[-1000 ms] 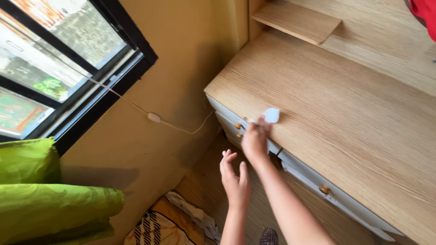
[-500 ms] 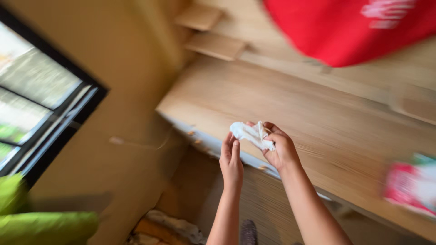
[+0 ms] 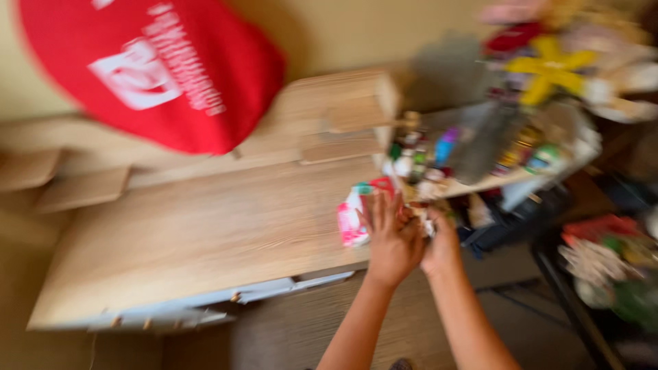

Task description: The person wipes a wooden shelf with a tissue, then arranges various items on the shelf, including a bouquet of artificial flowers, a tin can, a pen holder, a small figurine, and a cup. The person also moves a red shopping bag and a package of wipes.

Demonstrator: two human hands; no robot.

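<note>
Both hands were bunched together near the middle of the frame, right at the table's front edge. The left hand (image 3: pixel 392 241) had its fingers spread and lay over the pink and white packet (image 3: pixel 351 218), touching its right side. The right hand (image 3: pixel 441 241) sat just beside it, mostly hidden behind the left, and everything was so blurred I couldn't tell if its grip was closed on anything. A bit of something white (image 3: pixel 429 226) showed near its fingers, too smeared to name.

The packet lay flat on the wooden table (image 3: pixel 205 233), at the edge, just left of the hands. It looked like a soft pouch to me, probably light and a bit crinkly, so I'd guess pinching it by an edge or a corner would work better than squeezing the middle.

To the right, in the upper right of the frame, there was a cluttered shelf tray (image 3: pixel 480 181) crammed with small bottles and tubes (image 3: pixel 425 154), colours all running together, with a yellow star-shaped thing (image 3: pixel 548 72) above. A big red cloth with white print (image 3: pixel 157 68) filled the upper left. White drawer fronts (image 3: pixel 205 308) ran under the table edge.
</note>
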